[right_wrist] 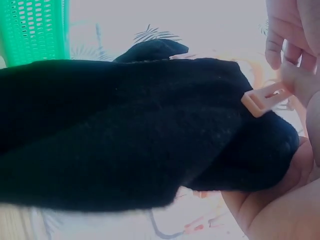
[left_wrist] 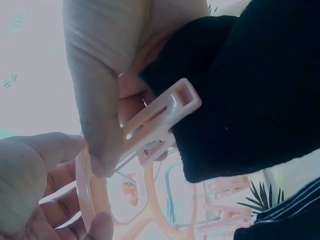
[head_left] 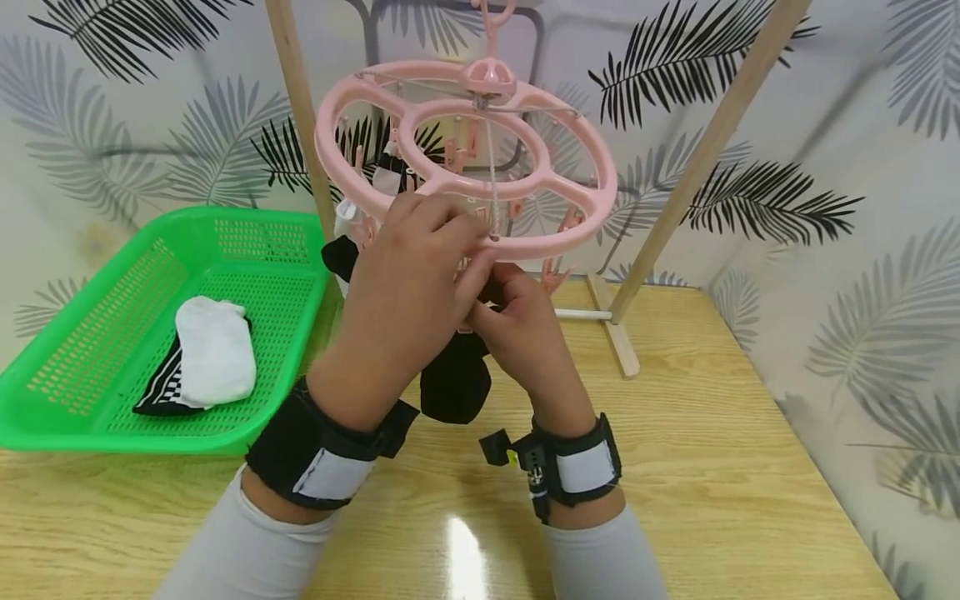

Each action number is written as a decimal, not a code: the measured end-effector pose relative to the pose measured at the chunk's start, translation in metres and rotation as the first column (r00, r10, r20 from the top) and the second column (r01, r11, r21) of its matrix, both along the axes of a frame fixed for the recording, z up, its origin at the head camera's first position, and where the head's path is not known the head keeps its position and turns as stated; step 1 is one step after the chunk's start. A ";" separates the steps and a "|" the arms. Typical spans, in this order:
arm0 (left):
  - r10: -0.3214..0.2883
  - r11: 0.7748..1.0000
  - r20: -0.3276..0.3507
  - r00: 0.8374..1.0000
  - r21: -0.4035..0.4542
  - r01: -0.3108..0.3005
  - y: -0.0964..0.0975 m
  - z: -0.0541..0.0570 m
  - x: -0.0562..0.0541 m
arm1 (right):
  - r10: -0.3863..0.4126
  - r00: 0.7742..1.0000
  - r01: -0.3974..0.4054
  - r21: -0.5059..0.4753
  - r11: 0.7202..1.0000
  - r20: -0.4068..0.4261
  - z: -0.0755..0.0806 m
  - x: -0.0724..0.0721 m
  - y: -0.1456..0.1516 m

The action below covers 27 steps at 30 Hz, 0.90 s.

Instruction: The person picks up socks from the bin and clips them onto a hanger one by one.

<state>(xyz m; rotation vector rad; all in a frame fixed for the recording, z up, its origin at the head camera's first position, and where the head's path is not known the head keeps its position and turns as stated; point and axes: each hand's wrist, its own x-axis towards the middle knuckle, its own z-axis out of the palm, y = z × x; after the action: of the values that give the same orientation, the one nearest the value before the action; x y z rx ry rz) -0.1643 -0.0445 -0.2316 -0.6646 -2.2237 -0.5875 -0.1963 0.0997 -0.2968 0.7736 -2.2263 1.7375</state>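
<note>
A round pink clip hanger (head_left: 547, 243) hangs on a wooden stand. My left hand (head_left: 420, 275) grips the near part of its ring; in the left wrist view the fingers (left_wrist: 60, 145) bend round the rim. Just below and to the right, my right hand (head_left: 521, 321) pinches a pink clip (left_wrist: 160, 115), thumb on the clip's legs. A black sock (head_left: 453, 379) hangs down from there, its upper end between the right fingers and the clip (right_wrist: 265, 100). Whether the clip bites the cloth is hard to tell.
A green basket (head_left: 67, 433) on the left holds a white sock (head_left: 217, 354) and a black-and-white patterned one (head_left: 161, 387). Other socks hang from the hanger's far left side. Wooden posts (head_left: 697, 167) flank the hanger, with a foot (head_left: 618, 346) on the table.
</note>
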 end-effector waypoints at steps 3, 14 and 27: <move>0.016 1.000 0.012 1.000 0.012 -0.017 -0.003 0.000 0.001 | 0.005 1.000 -0.005 -0.001 1.000 0.025 0.000 0.000 0.000; 0.033 0.999 -0.057 0.998 0.029 -0.032 -0.011 -0.002 0.002 | -0.029 1.000 0.029 0.067 0.997 -0.001 0.000 -0.003 0.004; 0.024 0.997 -0.077 0.997 0.074 -0.018 -0.019 -0.010 0.001 | -0.083 0.997 0.080 0.249 0.965 0.004 0.027 0.020 0.030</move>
<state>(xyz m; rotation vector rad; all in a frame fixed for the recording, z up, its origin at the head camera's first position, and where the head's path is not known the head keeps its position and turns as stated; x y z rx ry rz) -0.1636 -0.0632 -0.2418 -0.6159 -2.1238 -0.6188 -0.1759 0.1297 -0.2702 0.7081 -2.4806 1.4488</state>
